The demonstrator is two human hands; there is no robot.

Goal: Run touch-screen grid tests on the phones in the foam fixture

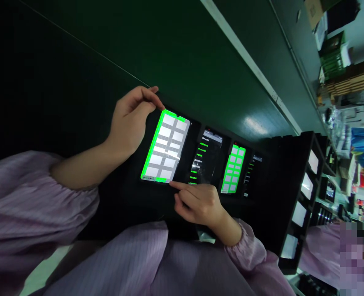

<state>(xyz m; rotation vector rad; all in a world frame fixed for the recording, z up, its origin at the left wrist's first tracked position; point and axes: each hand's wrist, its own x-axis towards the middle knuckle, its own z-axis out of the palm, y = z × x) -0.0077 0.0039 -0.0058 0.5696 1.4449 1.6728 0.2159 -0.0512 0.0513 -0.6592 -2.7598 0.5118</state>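
A lit smartphone (165,148) lies in a black tray in front of me, its screen showing white blocks on a grey grid with green along the left, top and part of the bottom edge. My left hand (130,119) is at its upper left corner, an outstretched finger touching the green there. At the lower right corner, the extended index finger of my right hand (200,201) touches the screen, while its other fingers curl loosely. Neither hand grips anything. Right of this phone lie a dark-screened phone (207,158) with lines of green text, and a phone with a green-and-white grid (233,168).
Another dark phone (252,174) with small text lies farther right. Beyond it stands a black rack (307,168) with several lit screens. A green work surface (169,53) stretches behind the phones. A co-worker's purple sleeve (320,250) shows at the right, near shelves and a green crate (332,57).
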